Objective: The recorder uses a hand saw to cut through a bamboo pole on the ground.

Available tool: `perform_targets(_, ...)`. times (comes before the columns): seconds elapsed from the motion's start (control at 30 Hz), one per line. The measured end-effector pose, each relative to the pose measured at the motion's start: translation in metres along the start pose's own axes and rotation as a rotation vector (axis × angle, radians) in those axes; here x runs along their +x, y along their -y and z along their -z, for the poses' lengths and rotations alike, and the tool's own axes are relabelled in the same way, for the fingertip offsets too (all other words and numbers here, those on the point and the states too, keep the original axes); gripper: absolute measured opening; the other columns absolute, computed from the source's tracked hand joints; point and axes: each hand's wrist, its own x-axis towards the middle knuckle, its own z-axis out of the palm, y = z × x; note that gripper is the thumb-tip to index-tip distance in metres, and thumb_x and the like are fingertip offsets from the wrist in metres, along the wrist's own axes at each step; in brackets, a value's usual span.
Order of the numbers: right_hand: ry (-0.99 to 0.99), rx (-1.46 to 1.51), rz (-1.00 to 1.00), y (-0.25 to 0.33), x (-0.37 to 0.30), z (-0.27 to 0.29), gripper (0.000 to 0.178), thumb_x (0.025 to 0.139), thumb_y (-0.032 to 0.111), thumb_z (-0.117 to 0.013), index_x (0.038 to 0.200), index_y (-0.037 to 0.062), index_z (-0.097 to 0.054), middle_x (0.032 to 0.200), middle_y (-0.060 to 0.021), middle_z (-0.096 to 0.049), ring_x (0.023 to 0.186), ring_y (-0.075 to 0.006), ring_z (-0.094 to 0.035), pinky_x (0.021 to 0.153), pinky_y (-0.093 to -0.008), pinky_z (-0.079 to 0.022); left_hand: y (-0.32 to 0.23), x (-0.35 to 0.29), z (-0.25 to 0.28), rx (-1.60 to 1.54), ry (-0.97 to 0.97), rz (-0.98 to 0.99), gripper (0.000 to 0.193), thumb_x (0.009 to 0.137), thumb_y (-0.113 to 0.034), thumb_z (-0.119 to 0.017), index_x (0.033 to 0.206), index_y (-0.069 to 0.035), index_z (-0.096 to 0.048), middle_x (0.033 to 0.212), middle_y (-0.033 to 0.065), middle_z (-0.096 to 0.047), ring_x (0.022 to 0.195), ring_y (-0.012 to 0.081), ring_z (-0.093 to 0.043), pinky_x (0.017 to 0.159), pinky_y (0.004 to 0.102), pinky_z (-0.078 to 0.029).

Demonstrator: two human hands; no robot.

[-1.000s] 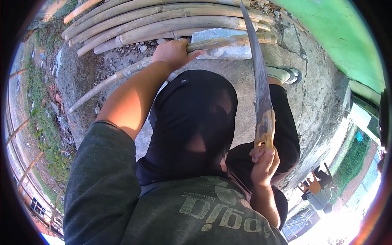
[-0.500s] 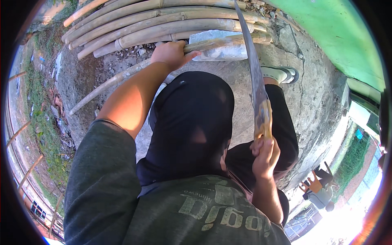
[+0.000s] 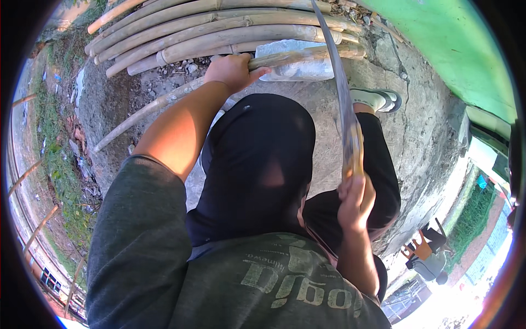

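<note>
My left hand [image 3: 233, 72] is closed around a bamboo pole [image 3: 298, 56], with the thumb laid along it. Under the pole's right part sits a pale, rough block [image 3: 307, 72]. The pole's thinner length slopes down to the left, past my wrist. In my right hand [image 3: 356, 203] is the wooden handle of a handsaw [image 3: 341, 93]. Its long grey blade points away from me and crosses the pole a little left of the pole's right end. How deep the teeth sit in the bamboo cannot be made out.
Several bamboo poles [image 3: 241, 37] lie side by side beyond the block. My sandalled foot [image 3: 378, 100] rests on the concrete [image 3: 422, 142] to the right. A green wall [image 3: 444, 49] rises at the far right, and another person [image 3: 430, 268] is at the lower right.
My right hand and the saw have slid slightly forward, away from me, across the pole. My left hand keeps its grip in nearly the same place.
</note>
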Motion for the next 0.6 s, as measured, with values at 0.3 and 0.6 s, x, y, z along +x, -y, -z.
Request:
perform_targets(0.3, -0.020, 0.023, 0.043, 0.023, 0.104, -0.044, 0.050, 0.108, 0.040, -0.038, 0.071, 0.0074, -0.047, 0.059, 0.0033, -0.042, 0.053, -0.0053, -0.037, 0.048, -0.0261, -0.030, -0.002, 0.002, -0.001, 0.026, -0.013, -0.005, 0.075, 0.088, -0.079, -0.043, 0.101, -0.009, -0.068, 0.089, 0.0133, -0.073, 0.087, 0.0339, -0.071, 0.078, 0.0458, -0.055)
perform_targets(0.6, -0.004, 0.072, -0.053, 0.025, -0.037, 0.012, 0.050, 0.107, 0.045, -0.037, 0.077, 0.0066, -0.046, 0.058, -0.0015, -0.043, 0.051, -0.0094, -0.040, 0.055, -0.0277, -0.042, -0.003, 0.001, -0.001, 0.043, -0.011, -0.015, 0.075, 0.087, -0.079, -0.045, 0.095, -0.007, -0.064, 0.082, 0.0155, -0.071, 0.080, 0.0362, -0.070, 0.071, 0.0479, -0.056)
